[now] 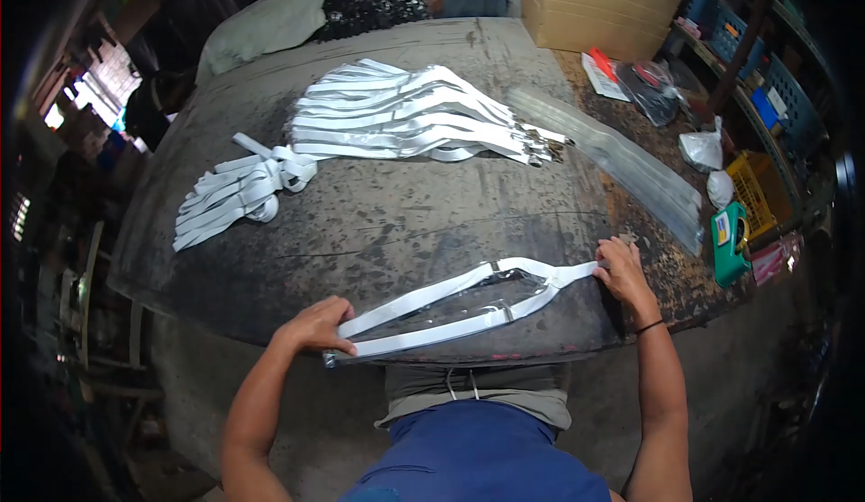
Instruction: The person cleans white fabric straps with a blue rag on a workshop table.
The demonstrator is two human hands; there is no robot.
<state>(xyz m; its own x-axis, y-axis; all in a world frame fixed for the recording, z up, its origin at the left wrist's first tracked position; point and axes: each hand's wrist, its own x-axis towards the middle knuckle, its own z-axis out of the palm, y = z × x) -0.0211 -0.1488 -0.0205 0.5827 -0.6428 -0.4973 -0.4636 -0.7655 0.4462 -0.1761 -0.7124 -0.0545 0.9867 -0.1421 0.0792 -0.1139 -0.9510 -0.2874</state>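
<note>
White suspenders (423, 339) lie stretched along the table's near edge, with clear plastic showing between and around the straps. My left hand (322, 326) grips their left end, where the two straps come close together. At the right end, my right hand (620, 269) pinches the single strap beyond the Y-shaped join. Farther back on the table lies a large pile of white straps (387, 110) with metal clips at its right end. A smaller bundle of looped white straps (230, 197) lies to the left of it.
A stack of clear plastic sleeves (622, 170) lies on the right of the worn table (378, 223). Beyond are a cardboard box (604, 6), a green case (730, 243), a yellow crate (752, 191) and white plastic bags (702, 149). Shelves stand at the right.
</note>
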